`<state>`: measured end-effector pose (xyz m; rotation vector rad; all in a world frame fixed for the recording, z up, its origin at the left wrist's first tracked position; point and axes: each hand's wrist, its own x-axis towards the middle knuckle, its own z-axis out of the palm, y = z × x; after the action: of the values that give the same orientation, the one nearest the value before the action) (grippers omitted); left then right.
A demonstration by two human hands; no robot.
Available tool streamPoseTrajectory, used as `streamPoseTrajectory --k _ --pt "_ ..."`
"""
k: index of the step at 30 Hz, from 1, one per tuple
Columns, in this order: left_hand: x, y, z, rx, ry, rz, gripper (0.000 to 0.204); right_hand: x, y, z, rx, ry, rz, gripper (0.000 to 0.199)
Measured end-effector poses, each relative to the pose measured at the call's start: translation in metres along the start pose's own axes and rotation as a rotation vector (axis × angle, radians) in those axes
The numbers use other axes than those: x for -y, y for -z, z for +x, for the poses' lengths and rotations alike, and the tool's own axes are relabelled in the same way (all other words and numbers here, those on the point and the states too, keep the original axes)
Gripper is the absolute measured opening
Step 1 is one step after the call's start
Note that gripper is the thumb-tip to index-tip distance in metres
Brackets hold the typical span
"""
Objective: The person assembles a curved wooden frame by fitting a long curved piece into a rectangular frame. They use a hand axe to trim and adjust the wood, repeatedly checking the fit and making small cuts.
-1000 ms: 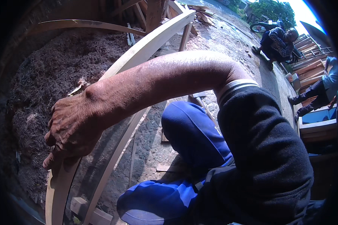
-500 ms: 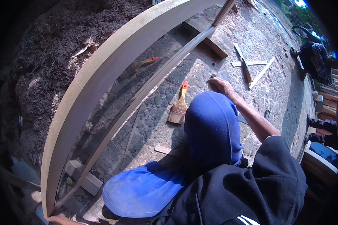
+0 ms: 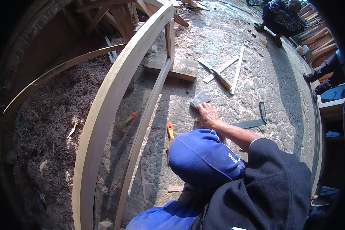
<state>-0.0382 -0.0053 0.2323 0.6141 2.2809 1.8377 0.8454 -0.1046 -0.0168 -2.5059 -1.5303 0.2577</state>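
Note:
My right hand [image 3: 208, 115] reaches forward over the ground, its fingers closed on the near edge of a flat grey piece [image 3: 200, 99], perhaps sandpaper. To its left stands a curved wooden frame [image 3: 103, 103], tilted on edge, with a thinner straight rail [image 3: 143, 138]. My left hand is out of view. A paintbrush [image 3: 170, 134] with an orange-tipped handle lies left of my blue-covered knee, which hides part of it. Another brush shape [image 3: 126, 120] shows inside the frame; whether it is a reflection I cannot tell.
Beyond my hand lie a chisel-like tool [image 3: 220, 78] and thin wood strips [image 3: 237, 71]. A metal square [image 3: 253, 122] rests to the right. A wood block [image 3: 174, 69] sits beneath the frame. Shavings [image 3: 57, 142] cover the left. A person [image 3: 281, 17] crouches at the far right.
The view has shifted, showing more of the frame's far end. My right hand has drawn back with the grey piece turned under its fingers. My left hand, earlier at the frame's near end, has left view.

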Motion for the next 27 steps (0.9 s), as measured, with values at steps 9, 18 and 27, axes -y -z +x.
streamPoseTrajectory --k 9,18,27 --pt "-0.014 -0.05 -0.016 0.102 0.007 -0.004 0.081 -0.039 0.033 0.027 0.35 -0.354 0.351 0.048" --pt "-0.02 -0.067 -0.021 0.126 0.013 0.011 0.081 -0.062 0.206 0.232 -0.162 -0.128 0.771 0.042" --pt "-0.023 -0.073 -0.026 0.117 0.029 0.016 0.081 -0.032 0.33 0.35 -0.195 0.096 0.25 0.047"
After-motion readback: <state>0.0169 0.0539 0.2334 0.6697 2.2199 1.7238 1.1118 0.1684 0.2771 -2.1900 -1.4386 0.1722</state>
